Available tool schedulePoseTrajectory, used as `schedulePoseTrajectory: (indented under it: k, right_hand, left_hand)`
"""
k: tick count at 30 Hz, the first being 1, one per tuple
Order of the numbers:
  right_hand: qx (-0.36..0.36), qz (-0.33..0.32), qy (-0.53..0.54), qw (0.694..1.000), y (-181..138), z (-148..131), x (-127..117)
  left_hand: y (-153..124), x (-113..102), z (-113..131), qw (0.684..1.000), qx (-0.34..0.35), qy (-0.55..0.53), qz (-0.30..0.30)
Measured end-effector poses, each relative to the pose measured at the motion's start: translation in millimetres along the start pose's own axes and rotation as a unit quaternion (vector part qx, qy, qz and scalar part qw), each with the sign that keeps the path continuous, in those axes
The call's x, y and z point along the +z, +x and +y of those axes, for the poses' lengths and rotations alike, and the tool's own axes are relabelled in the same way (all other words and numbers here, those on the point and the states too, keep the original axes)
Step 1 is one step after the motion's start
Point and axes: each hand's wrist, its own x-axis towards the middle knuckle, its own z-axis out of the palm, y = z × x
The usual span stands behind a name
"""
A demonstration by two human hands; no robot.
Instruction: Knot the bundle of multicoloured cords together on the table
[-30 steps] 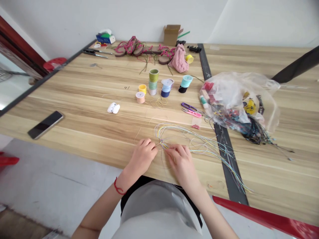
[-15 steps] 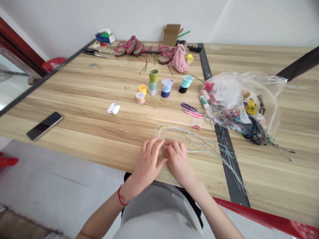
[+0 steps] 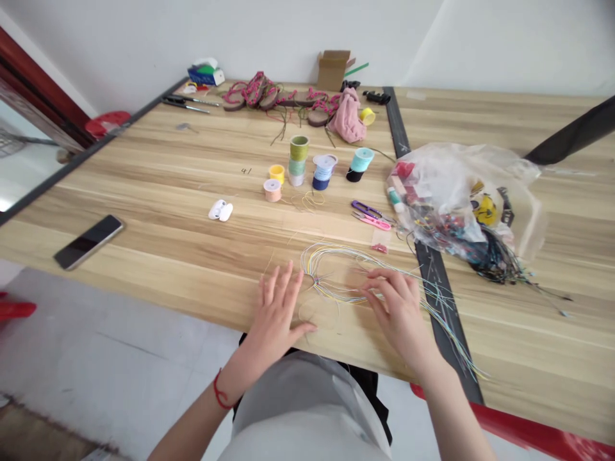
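A looped bundle of thin pale cords (image 3: 331,251), mostly white, yellow and light blue, lies on the wooden table in front of me. At its left bend the strands gather at a small knot (image 3: 316,280). My left hand (image 3: 276,314) rests palm down just left of that knot, its fingers spread and nothing in them. Over the right part of the loop, my right hand (image 3: 396,307) pinches a thin cord between thumb and index finger. Its fingertips hide where exactly the cord is gripped. Loose cord ends trail right across the black strip.
Beyond the cords lie purple thread snips (image 3: 366,209), pink snips (image 3: 372,221) and a small bag of red beads (image 3: 379,248). Thread spools (image 3: 324,171) stand mid-table. A clear plastic bag (image 3: 461,192) sits right; an earbud case (image 3: 221,210) and a phone (image 3: 89,242) lie left.
My right hand has moved right, away from the knot, with a cord in its pinch. My left hand has drawn back slightly left and flattened on the table, uncovering the knot.
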Motion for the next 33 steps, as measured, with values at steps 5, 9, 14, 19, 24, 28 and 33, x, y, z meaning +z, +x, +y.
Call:
schedulePoseTrajectory:
  k: [5,9,14,19,24,28,33]
  right_hand:
    - [0.008,0.038,-0.061,0.997,-14,32,-17]
    - [0.010,0.077,-0.131,0.988,-38,62,-35]
    - [0.080,0.032,-0.270,0.959,-70,84,-55]
    - [-0.005,0.043,-0.132,0.990,-42,38,-32]
    - [-0.074,-0.056,-0.021,0.995,6,-18,8]
    - [-0.106,-0.100,-0.044,0.988,20,-21,26]
    - [-0.116,-0.129,-0.101,0.980,22,-13,34]
  left_hand:
    - [10,-25,-38,0.992,0.072,0.027,-0.102]
    - [17,-37,-64,0.989,0.080,0.030,-0.122]
    - [19,-50,-76,0.991,0.070,0.002,-0.117]
    - [26,-29,-27,0.992,0.093,-0.078,-0.037]
    - [41,1,2,0.995,0.101,-0.013,0.006]
    - [46,-1,-15,0.990,0.142,0.007,-0.015]
    - [43,-5,-23,0.988,0.150,-0.017,-0.037]
